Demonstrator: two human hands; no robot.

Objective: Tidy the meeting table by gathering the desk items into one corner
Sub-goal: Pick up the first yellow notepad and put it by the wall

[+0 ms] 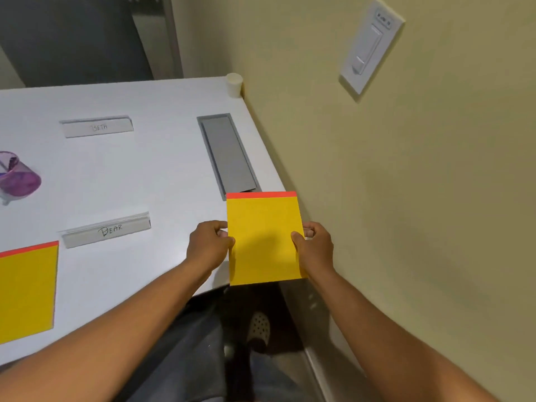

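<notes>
both hands (208, 245) (314, 246) grasp yellow notepad (262, 227); nameplates read "bear" (107, 230), "beth" (97, 127)

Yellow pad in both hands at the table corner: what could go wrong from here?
1. The yellow pad overhangs the table edge; released there, it could tip to the floor.
2. Pushed forward, it would cover the grey cable hatch.
3. The left hand and right hand grip only its side edges, so it may slip.
</notes>
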